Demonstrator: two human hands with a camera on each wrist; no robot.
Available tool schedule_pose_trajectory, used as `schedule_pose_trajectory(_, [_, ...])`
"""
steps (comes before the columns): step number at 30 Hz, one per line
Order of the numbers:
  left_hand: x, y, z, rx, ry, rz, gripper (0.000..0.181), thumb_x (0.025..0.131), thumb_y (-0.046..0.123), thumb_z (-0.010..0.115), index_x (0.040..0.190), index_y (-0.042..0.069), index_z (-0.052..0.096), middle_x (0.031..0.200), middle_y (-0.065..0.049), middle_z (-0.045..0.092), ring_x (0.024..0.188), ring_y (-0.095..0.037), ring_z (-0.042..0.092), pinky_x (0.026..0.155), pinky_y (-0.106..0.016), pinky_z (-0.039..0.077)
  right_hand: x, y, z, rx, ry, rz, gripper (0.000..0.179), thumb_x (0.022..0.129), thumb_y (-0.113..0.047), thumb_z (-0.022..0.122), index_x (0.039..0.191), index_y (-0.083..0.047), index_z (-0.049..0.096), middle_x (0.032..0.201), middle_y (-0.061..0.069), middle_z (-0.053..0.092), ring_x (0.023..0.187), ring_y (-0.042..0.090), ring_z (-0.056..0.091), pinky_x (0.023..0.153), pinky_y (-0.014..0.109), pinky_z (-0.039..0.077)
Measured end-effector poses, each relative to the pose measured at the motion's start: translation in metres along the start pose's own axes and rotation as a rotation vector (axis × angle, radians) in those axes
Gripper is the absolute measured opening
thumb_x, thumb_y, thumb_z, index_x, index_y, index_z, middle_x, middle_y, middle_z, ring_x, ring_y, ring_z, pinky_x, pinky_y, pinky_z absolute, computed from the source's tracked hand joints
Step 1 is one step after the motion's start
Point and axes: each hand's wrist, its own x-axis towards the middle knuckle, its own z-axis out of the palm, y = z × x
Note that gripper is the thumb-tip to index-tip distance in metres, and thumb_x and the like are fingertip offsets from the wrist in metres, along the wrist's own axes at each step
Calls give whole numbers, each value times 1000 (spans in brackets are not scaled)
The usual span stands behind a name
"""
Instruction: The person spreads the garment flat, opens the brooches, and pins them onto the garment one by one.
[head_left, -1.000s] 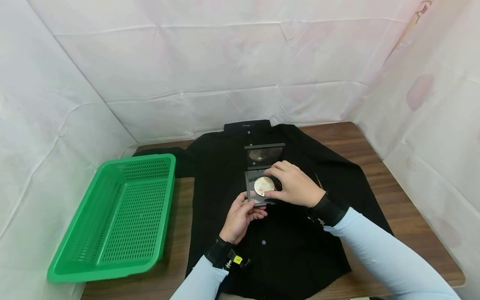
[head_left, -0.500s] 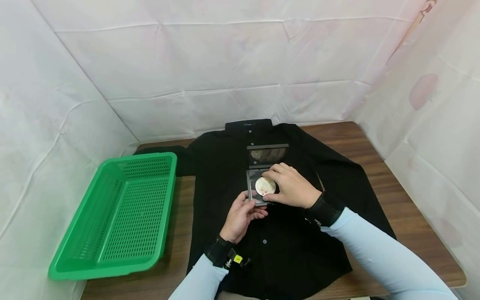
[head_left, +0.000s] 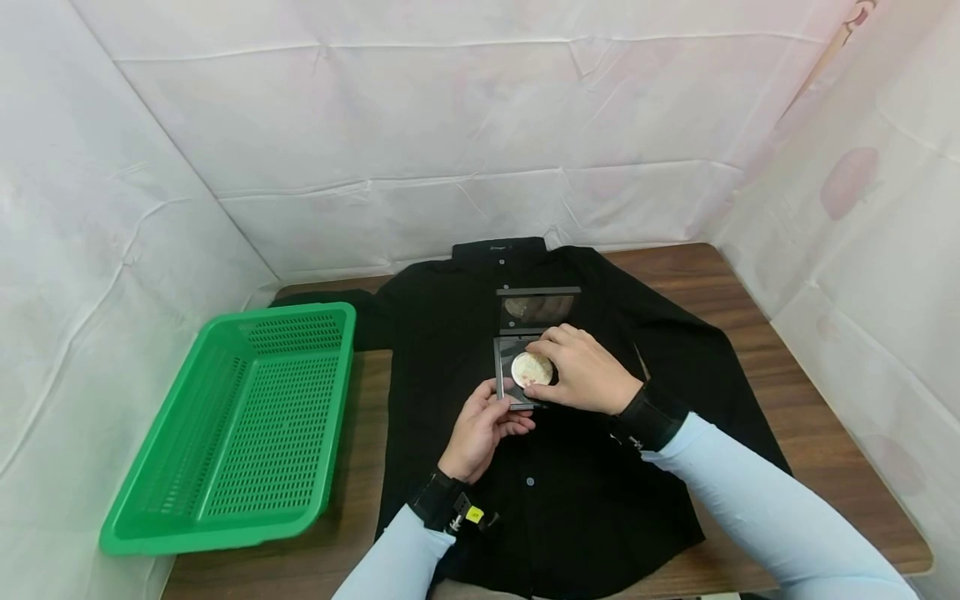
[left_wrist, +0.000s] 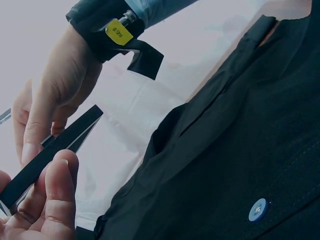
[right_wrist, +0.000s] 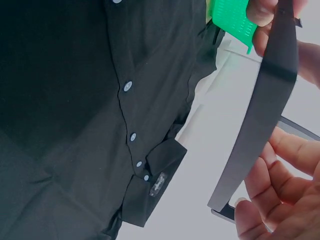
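A flat black square case (head_left: pixel 506 354) lies opened out in the head view, its clear lid (head_left: pixel 538 310) raised at the far side. In its base is a pale round coin (head_left: pixel 531 369) with faint reddish marks. My left hand (head_left: pixel 480 437) grips the case's lower left corner, thumb on top and fingers below. My right hand (head_left: pixel 588 369) reaches over from the right, thumb and fingertips pinching the coin at its lower and upper edges. Both wrist views show the case side-on (left_wrist: pixel 52 152), hiding the coin; my right hand's curled fingers (right_wrist: pixel 272 185) sit at its edge.
Under the hands a black button-up shirt (head_left: pixel 457 333) lies spread on the wooden table (head_left: pixel 780 367), collar away from me. To the left stands a green plastic basket (head_left: pixel 341 375), overlapping one sleeve. White sheeting (head_left: pixel 450 108) walls in the back and sides.
My right hand's thumb has slid left along the coin's lower edge, and its fingertips have come to the coin's upper edge. My left hand keeps its grip on the case.
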Motion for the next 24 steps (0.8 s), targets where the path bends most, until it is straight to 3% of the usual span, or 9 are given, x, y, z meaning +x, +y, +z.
schedule_pose_trajectory(10, [-2, -1, -8, 13, 23, 29, 33, 103, 7, 35, 136, 1, 34, 102, -24, 60, 84, -24, 65, 76, -32, 54, 0, 2, 0, 4, 52, 7, 53, 78, -51, 73, 110, -9, 69, 100, 3, 61, 88, 17, 52, 76, 36, 44])
schedule_pose_trajectory(17, [-5, 1, -18, 23, 73, 46, 32, 103, 10, 38, 133, -3, 34, 98, -20, 62, 83, -24, 67, 77, -32, 54, -1, 5, -4, 24, 92, 22, 52, 77, -51, 73, 107, -9, 69, 99, 2, 61, 89, 18, 53, 76, 37, 44])
schedule_pose_trajectory(24, [-11, 4, -28, 33, 150, 60, 34, 103, 11, 38, 135, 1, 36, 102, -21, 63, 83, -24, 67, 78, -33, 54, -3, 8, -10, 51, 109, 66, 49, 76, -50, 75, 104, -10, 69, 98, 1, 61, 86, 17, 52, 72, 36, 43])
